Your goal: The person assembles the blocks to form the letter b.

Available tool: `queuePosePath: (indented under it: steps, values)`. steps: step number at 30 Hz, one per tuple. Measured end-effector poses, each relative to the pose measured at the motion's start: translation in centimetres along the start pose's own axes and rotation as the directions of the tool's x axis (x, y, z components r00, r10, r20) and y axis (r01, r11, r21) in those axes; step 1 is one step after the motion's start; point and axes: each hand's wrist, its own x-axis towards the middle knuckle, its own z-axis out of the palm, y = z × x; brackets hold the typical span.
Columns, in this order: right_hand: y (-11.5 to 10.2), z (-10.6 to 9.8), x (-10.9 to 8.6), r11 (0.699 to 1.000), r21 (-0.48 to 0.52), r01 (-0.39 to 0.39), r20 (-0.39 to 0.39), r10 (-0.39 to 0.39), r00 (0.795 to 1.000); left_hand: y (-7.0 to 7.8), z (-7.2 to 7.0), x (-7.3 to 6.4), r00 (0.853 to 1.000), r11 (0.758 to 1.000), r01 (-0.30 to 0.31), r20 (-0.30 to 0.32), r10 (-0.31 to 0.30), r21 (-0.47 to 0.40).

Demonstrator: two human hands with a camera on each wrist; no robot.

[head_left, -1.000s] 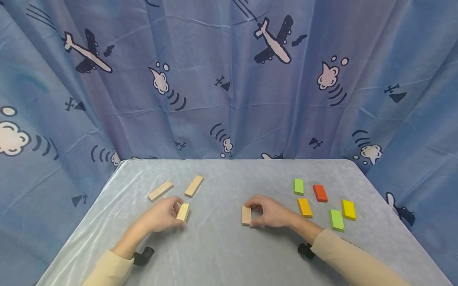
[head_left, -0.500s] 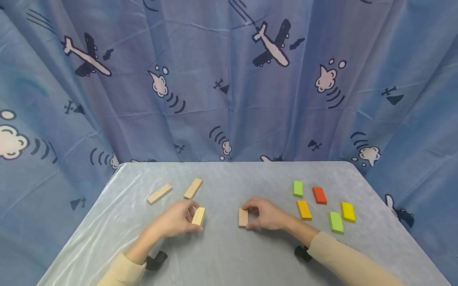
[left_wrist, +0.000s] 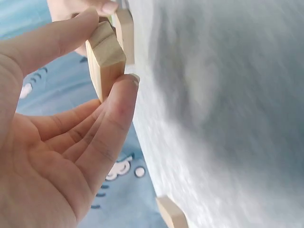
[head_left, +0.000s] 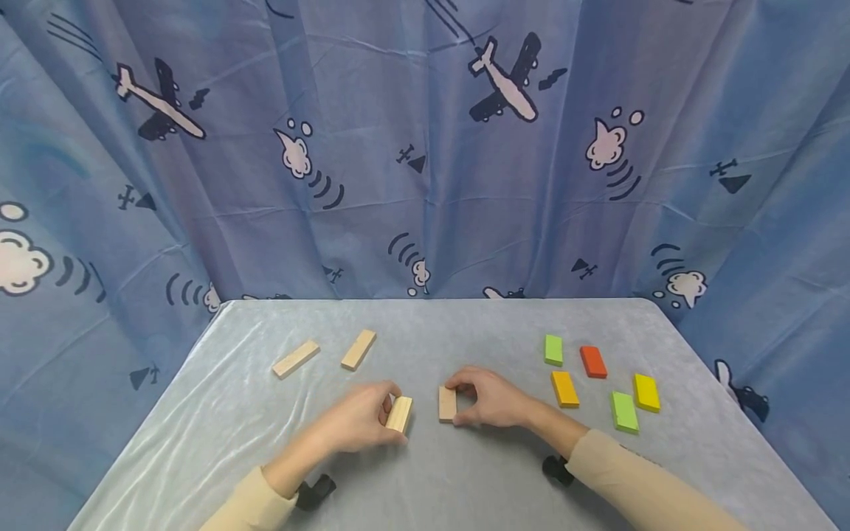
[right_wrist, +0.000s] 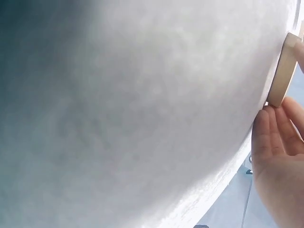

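My left hand [head_left: 358,419] pinches a plain wooden block [head_left: 400,414] between thumb and fingers, near the middle of the table. In the left wrist view this wooden block [left_wrist: 107,59] is gripped at its ends and tilted. Just to the right, my right hand [head_left: 493,399] holds a second wooden block [head_left: 447,404], thumb at the near end and fingers at the far end. The right wrist view shows that wooden block [right_wrist: 284,71] at the right edge, close to the cloth. A small gap separates the two held blocks.
Two loose wooden blocks, one at the left [head_left: 296,359] and one nearer the middle [head_left: 358,349], lie on the grey cloth-covered table [head_left: 425,487]. Several coloured blocks lie at the right, among them a red block [head_left: 594,362] and a yellow block [head_left: 647,392]. A blue patterned curtain [head_left: 372,147] hangs behind.
My left hand has carried its wooden block rightward, close to the other held block. My right hand has shifted slightly left with its block. The loose blocks have stayed in place.
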Motion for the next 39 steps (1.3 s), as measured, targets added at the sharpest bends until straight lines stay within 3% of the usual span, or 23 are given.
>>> queuePosePath:
  steps: [15, 22, 32, 39]
  values:
    - [0.0, 0.1, 0.0, 1.0, 0.022, -0.01, -0.006, 0.01, 1.0, 2.9, 2.4, 1.1, 0.999, 1.0, 0.02, 0.038, -0.02, 0.01]
    - [0.2, 0.0, -0.1, 0.999, 0.029, 0.031, -0.019, -0.031, 0.999, 4.2, 3.4, 1.5, 0.997, 0.999, 0.031, 0.063, -0.033, 0.038]
    - [0.3, 0.0, -0.3, 0.999, 0.031, 0.031, -0.001, -0.031, 1.0, 4.6, 4.7, 1.8, 0.994, 0.993, 0.032, 0.1, -0.043, 0.113]
    - [0.3, -0.2, -0.3, 0.998, 0.041, 0.043, 0.005, -0.044, 0.999, 4.5, 4.6, 1.6, 0.993, 0.996, 0.051, 0.1, -0.058, 0.073]
